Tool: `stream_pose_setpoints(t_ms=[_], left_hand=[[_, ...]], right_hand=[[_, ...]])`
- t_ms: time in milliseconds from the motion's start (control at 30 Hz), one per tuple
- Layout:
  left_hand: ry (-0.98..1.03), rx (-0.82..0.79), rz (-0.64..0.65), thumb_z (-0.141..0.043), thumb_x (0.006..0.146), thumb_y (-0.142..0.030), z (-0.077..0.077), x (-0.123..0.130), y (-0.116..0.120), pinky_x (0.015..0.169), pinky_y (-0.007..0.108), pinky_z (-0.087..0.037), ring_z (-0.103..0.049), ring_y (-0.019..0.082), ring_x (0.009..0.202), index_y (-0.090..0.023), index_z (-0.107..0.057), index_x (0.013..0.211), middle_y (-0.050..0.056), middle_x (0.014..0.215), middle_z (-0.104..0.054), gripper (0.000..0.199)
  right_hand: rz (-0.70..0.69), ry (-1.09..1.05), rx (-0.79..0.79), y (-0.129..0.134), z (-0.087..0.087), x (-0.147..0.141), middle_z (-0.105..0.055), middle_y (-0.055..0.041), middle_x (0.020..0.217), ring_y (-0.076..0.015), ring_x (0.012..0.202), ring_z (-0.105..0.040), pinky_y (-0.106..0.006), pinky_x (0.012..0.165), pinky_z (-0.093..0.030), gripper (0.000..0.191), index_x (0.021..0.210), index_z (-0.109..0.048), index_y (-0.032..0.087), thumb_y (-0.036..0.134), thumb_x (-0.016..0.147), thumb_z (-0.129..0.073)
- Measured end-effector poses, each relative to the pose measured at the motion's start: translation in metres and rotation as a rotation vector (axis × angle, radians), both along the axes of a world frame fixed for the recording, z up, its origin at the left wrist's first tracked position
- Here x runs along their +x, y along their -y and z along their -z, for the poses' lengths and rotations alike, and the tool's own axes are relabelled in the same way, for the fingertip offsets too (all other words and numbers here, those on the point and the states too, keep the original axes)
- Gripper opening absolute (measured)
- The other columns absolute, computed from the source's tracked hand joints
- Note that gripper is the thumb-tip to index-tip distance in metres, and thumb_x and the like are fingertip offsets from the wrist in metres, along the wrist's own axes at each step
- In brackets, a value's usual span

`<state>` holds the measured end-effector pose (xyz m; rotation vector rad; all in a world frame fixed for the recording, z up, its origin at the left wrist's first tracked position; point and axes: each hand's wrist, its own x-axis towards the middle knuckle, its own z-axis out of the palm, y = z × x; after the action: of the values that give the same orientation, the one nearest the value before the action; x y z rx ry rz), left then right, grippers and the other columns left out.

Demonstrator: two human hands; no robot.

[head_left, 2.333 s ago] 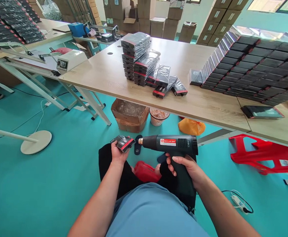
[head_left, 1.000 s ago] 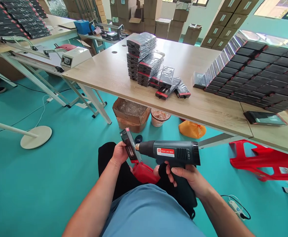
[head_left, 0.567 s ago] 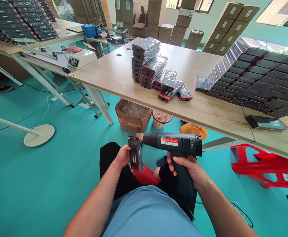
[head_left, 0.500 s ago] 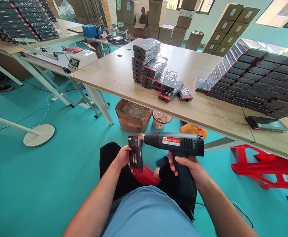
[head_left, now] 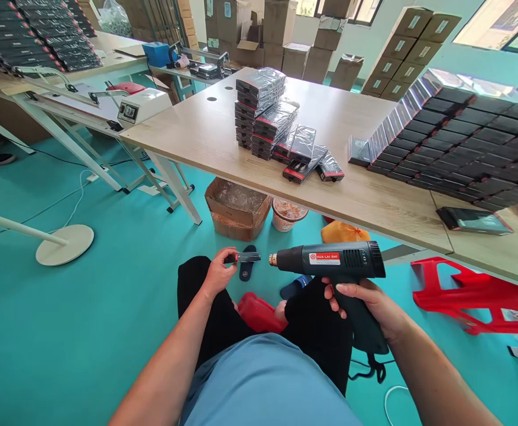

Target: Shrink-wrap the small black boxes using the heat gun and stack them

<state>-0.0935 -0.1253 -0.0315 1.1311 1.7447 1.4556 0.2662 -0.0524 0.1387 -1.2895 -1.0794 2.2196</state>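
My right hand is wrapped round the handle of a dark heat gun with a red and white label. Its metal nozzle points left, a short gap away from a slim black box. That box is pinched at its left end by my left hand and turned so that a narrow side faces up. Both hands are above my lap, in front of the table edge. On the table, a stack of film-wrapped black boxes stands beyond them, with a few boxes lying loose at its near side.
A large block of black boxes stands on the right of the wooden table. Below are an open carton, a waste basket and an orange bag. A red plastic stool lies at right; a round stand base is at left.
My left hand has turned the box from its broad face onto a narrow side. The heat gun has moved right, and its nozzle is now farther from the box.
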Motion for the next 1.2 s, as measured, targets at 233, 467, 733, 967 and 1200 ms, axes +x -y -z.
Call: stream_pose_setpoints(t_ms=[233,467,733,967,1200], left_hand=[[0.019,-0.014,-0.021,-0.068,0.068,-0.02,-0.01,0.002,0.004,0.102,0.043,-0.051,-0.066,0.023,0.098,-0.021,-0.075,0.095,0.008,0.119,-0.067,0.028],[-0.087,-0.033,-0.004,-0.066,0.064,-0.012,-0.013,-0.002,0.005,0.114,0.047,-0.039,-0.059,0.029,0.119,-0.025,-0.078,0.095,0.008,0.119,-0.067,0.036],[-0.229,-0.025,-0.013,-0.062,0.065,-0.008,-0.011,-0.006,0.006,0.117,0.05,-0.035,-0.058,0.03,0.12,-0.025,-0.077,0.097,0.009,0.119,-0.067,0.039],[-0.169,-0.033,-0.065,-0.065,0.064,-0.008,-0.013,-0.008,0.008,0.116,0.05,-0.037,-0.057,0.03,0.122,-0.025,-0.075,0.095,0.008,0.117,-0.066,0.036],[-0.23,-0.011,-0.073,-0.062,0.065,-0.007,-0.014,-0.009,0.011,0.117,0.051,-0.034,-0.058,0.03,0.121,-0.025,-0.076,0.095,0.009,0.116,-0.067,0.038]], right_hand=[[0.014,-0.017,0.013,-0.005,0.001,-0.014,-0.073,-0.0082,0.084,-0.0168,0.068,-0.066,-0.023,0.053,-0.054,0.034,0.098,-0.078,0.013,0.036,0.074,-0.086],[-0.089,-0.016,0.058,0.003,-0.008,-0.034,-0.074,-0.0078,0.083,-0.0176,0.066,-0.065,-0.027,0.053,-0.051,0.03,0.095,-0.076,0.015,0.036,0.075,-0.084],[-0.234,0.079,0.275,0.008,-0.015,-0.068,-0.07,-0.0043,0.067,-0.02,0.062,-0.061,-0.034,0.058,-0.049,0.023,0.086,-0.074,0.017,0.038,0.078,-0.079],[-0.288,0.088,0.261,0.013,-0.019,-0.079,-0.066,-0.002,0.062,-0.0196,0.06,-0.061,-0.034,0.058,-0.048,0.017,0.073,-0.072,0.018,0.035,0.076,-0.077],[-0.216,0.152,0.307,0.011,-0.016,-0.079,-0.066,-0.0018,0.062,-0.0189,0.059,-0.058,-0.034,0.059,-0.048,0.02,0.079,-0.072,0.018,0.038,0.076,-0.077]])
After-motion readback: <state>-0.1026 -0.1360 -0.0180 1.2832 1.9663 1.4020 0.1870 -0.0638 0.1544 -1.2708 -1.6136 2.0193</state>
